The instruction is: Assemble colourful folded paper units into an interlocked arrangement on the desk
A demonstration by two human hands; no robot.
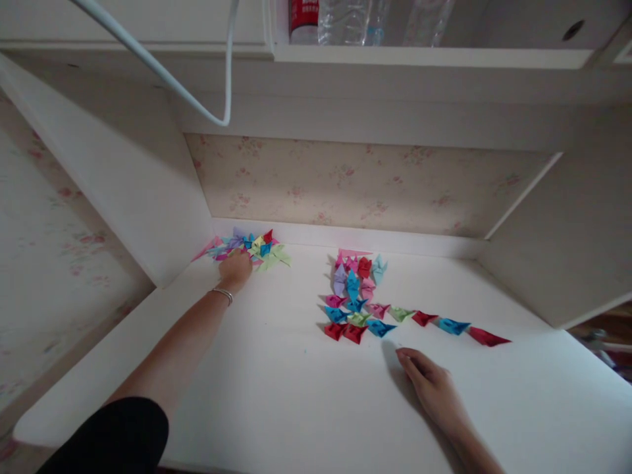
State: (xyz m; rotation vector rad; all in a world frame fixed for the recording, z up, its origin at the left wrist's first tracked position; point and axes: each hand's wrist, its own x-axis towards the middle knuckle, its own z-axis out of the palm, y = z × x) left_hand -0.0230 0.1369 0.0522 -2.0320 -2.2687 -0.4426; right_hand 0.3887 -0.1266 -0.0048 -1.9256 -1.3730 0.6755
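My left hand (236, 268) reaches into a loose pile of folded paper cranes (265, 249) at the back left of the white table. Its fingertips are hidden among the colourful paper, so I cannot see whether they grip a crane. Several more paper cranes (353, 284) stand in close rows right of the middle. From these a single line runs right, ending in a red crane (486, 337). My right hand (429, 382) hovers in front of a blue crane (380, 328), thumb and fingers pressed together with nothing visible in them.
A white cable (162, 72) hangs down at the upper left. Overhead, a cabinet shelf (444, 58) holds clear plastic bottles (343, 23). White side panels (123, 158) and a flower-patterned back wall (340, 181) enclose the white tabletop (276, 395).
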